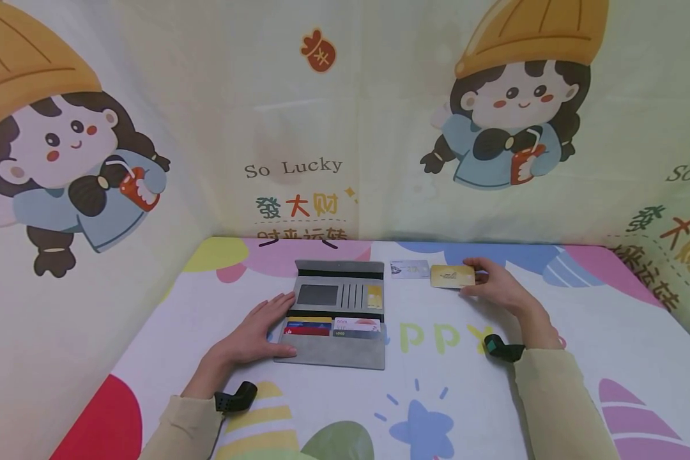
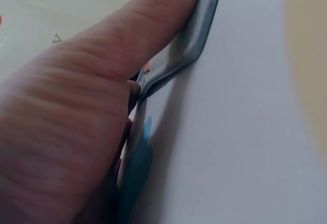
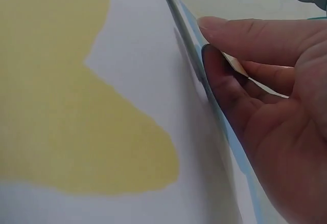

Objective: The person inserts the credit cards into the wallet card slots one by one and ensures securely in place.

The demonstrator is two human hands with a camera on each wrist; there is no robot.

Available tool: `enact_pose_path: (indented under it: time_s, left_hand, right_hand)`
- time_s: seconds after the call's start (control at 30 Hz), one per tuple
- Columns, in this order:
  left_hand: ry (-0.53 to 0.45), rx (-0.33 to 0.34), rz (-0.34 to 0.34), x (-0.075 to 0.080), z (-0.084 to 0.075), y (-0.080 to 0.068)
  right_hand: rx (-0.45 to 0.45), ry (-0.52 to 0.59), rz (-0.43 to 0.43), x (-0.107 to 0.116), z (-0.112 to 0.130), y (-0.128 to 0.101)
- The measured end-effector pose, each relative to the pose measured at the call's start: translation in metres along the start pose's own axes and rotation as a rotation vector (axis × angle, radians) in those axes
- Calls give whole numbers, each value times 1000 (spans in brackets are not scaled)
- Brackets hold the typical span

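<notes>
A grey card wallet (image 1: 333,352) lies unfolded on the table, with several cards in its slots and one gold card in its upper panel. My left hand (image 1: 255,333) rests along the wallet's left side, its thumb (image 2: 138,32) lying over the lower part and its fingers extended toward the upper edge. To the right, my right hand (image 1: 497,287) pinches a gold card (image 1: 452,276) by its right end. A silvery card (image 1: 409,269) lies just left of that gold card, close to the wallet's upper right corner. The right wrist view shows thumb and fingertips together, the card seen almost edge-on.
A white cloth with colourful printed shapes covers the table (image 1: 460,396). Behind it hangs a pale curtain (image 1: 391,204) printed with cartoon figures and lettering. Two dark curved strips (image 1: 268,243) show at the table's back edge. Each wrist wears a black camera band (image 1: 236,397).
</notes>
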State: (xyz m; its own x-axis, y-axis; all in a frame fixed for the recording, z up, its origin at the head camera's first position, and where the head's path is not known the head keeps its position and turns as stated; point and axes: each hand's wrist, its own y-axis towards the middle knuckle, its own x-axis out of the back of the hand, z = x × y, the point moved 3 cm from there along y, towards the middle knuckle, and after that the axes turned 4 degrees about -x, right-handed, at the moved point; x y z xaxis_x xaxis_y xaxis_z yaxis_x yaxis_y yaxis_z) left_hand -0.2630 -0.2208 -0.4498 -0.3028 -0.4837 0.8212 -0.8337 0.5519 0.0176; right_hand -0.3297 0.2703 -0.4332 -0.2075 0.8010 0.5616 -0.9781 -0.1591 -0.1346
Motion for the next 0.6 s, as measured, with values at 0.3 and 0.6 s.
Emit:
enact_pose_path:
  time_s: [0.3,0.6]
  left_hand:
    - [-12,2,-5,0,2,0]
    - [-12,0,-5,0,3,1]
  right_hand:
    - [-7,-8,5,0,4,-1]
    - [65,-1,28,-6,16,0]
